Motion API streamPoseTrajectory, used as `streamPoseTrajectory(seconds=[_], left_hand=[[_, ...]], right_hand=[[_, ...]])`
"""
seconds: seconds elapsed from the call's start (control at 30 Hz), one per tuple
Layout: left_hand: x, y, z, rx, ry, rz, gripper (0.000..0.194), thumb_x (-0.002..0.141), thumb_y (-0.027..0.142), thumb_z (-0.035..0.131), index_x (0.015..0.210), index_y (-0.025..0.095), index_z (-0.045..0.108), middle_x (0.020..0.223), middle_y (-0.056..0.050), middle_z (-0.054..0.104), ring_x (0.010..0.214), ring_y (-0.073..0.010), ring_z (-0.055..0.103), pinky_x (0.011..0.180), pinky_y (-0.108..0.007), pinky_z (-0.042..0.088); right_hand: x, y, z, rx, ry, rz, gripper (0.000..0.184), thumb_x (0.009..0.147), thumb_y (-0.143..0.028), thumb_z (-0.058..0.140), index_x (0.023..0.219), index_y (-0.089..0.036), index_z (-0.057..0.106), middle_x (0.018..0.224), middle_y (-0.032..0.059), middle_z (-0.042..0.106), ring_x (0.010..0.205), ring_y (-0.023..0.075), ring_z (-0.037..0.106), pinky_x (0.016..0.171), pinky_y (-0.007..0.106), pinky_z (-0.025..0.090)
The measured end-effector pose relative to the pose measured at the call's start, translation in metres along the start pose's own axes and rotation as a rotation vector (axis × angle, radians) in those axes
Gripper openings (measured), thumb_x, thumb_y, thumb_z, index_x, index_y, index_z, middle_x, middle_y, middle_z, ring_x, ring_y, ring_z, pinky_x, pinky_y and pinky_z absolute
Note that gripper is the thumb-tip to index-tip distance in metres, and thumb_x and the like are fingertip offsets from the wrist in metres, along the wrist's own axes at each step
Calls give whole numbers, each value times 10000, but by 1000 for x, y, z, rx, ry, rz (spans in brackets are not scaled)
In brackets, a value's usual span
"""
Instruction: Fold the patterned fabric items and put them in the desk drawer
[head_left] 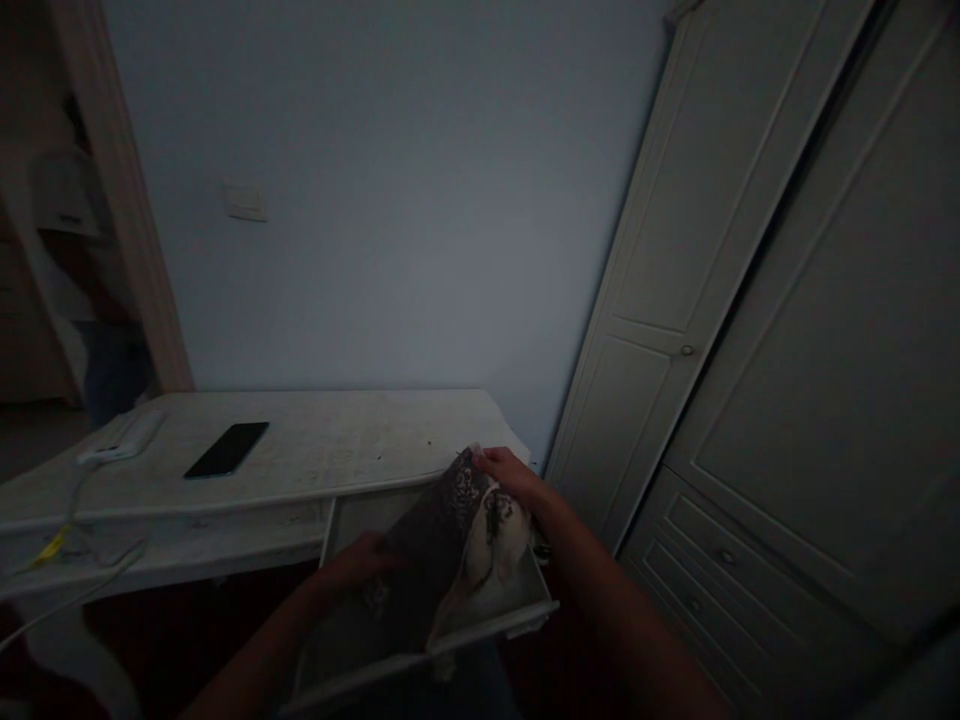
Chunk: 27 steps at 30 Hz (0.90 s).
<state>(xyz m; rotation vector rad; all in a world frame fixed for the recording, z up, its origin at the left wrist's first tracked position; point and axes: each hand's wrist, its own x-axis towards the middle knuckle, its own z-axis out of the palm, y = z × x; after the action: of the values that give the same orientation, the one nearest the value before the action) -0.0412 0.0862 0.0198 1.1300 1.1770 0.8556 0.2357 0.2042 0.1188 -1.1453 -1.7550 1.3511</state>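
A dark grey-brown cloth (427,560) with a pale flower print hangs in a fold over the pulled-out drawer (480,632) of the white desk. Its cream side (504,545), marked with dark flowers, shows on the right. My right hand (510,472) is closed on the upper corner of the cloth. Lower down, my left hand (361,560) grips the left edge, its fingertips dim and partly hidden by the fabric. The part of the drawer floor beneath the cloth is out of sight.
On the desk top (360,430) lie a dark phone (227,450) and a white power strip (127,437) with a cable trailing down the front. A white wardrobe (675,250) stands close on the right. At far left, a person (82,230) stands beyond the doorway.
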Motion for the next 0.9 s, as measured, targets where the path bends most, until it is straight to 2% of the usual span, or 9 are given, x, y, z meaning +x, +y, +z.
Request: streamPoseTrajectory(seconds=[0.13, 0.23, 0.33, 0.4, 0.47, 0.63, 0.7, 0.8, 0.9], left_hand=[[12, 13, 19, -68, 170, 64, 746, 510, 681, 929, 1045, 188, 769, 1132, -145, 828, 1166, -385, 744, 990, -467, 605], [9, 18, 50, -153, 131, 96, 859, 665, 785, 812, 1274, 193, 687, 1335, -190, 751, 1181, -342, 752, 989, -458, 615], [-6, 14, 62, -182, 130, 106, 964, 578, 763, 879, 1336, 218, 641, 1342, -206, 744, 1147, -353, 765, 975, -499, 621], [-21, 7, 53, -148, 200, 158, 926, 560, 712, 904, 1317, 241, 651, 1336, -188, 754, 1180, -358, 751, 987, -508, 615], [-40, -1, 36, -41, 330, 246, 794, 638, 689, 850, 1273, 245, 676, 1314, -164, 770, 1219, -350, 734, 1032, -503, 595], [-91, -28, -4, 367, 783, 329, 530, 855, 634, 587, 1224, 266, 686, 1269, -103, 775, 1165, -314, 736, 1087, -511, 551], [-104, -46, -12, 464, 902, 380, 507, 863, 623, 556, 1195, 260, 676, 1247, -110, 762, 1151, -316, 718, 1078, -517, 547], [-110, -83, -19, 546, 1005, 374, 568, 857, 645, 550, 1216, 213, 638, 1279, -166, 716, 1198, -361, 675, 1095, -583, 526], [-103, -125, -24, 561, 1035, 304, 705, 804, 738, 576, 1247, 192, 627, 1258, -187, 705, 1189, -409, 675, 1034, -625, 566]], right_hand=[[-2, 9, 22, -194, 120, -62, 353, 916, -518, 692, 840, -174, 718, 980, 118, 762, 1101, 296, 649, 907, 357, 479], [-13, 22, 54, -247, 58, -122, 400, 981, -539, 601, 1011, -176, 768, 1060, 89, 777, 1074, 280, 675, 934, 360, 489], [-27, 41, 75, -328, 2, -160, 512, 874, -580, 742, 1224, -207, 743, 1190, 70, 765, 1122, 295, 674, 978, 379, 498], [-34, 56, 86, -478, -48, -177, 686, 723, -485, 892, 1324, -216, 696, 1258, 86, 742, 1150, 312, 666, 988, 387, 506], [-39, 67, 99, -686, -121, -237, 737, 695, -350, 906, 1381, -242, 658, 1322, 100, 712, 1170, 307, 661, 986, 379, 515], [-48, 65, 132, -1101, 3, -463, 365, 967, -203, 613, 1323, -256, 674, 1312, 151, 670, 1159, 298, 653, 877, 375, 541], [-49, 61, 136, -1133, -58, -530, 306, 983, -283, 630, 1279, -251, 703, 1235, 144, 694, 1093, 298, 668, 819, 358, 541], [-45, 63, 132, -1106, -325, -583, 363, 861, -496, 790, 1117, -240, 780, 1103, 114, 737, 983, 295, 688, 831, 375, 541], [-43, 74, 131, -1035, -318, -672, 557, 796, -579, 835, 1275, -307, 751, 1366, 128, 687, 1223, 352, 630, 1065, 506, 462]])
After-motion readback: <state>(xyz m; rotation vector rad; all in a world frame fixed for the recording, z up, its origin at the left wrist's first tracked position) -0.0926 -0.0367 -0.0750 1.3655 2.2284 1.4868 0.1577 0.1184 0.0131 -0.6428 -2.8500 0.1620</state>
